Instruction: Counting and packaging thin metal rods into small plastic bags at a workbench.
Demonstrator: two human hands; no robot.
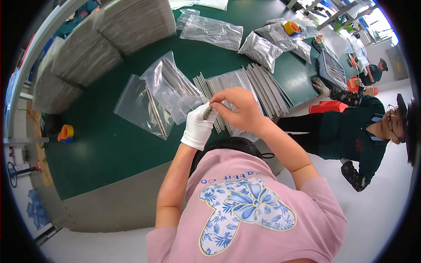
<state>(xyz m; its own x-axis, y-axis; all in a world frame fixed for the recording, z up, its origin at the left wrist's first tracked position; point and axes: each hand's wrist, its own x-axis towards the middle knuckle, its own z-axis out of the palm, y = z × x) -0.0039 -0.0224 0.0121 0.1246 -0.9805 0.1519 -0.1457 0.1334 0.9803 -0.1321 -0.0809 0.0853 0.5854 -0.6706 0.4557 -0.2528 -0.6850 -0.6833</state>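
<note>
My left hand, in a white glove, is closed round something small, grey and dark; only a bit of it shows between the fingers, too little to name. My bare right hand meets it at the fingertips, thumb and forefinger pinched together. What that pinch holds, if anything, is hidden. Just beyond both hands lie rows of thin grey metal rods, partly on clear plastic. To their left, a clear plastic bag has several rods inside. Another clear bag lies flat beside it, with a few rods on or in it.
The green table carries stacked plastic-wrapped bundles at far left and filled clear bags at the back. Tape rolls sit at left and far right. A person stands at right near a blue tray.
</note>
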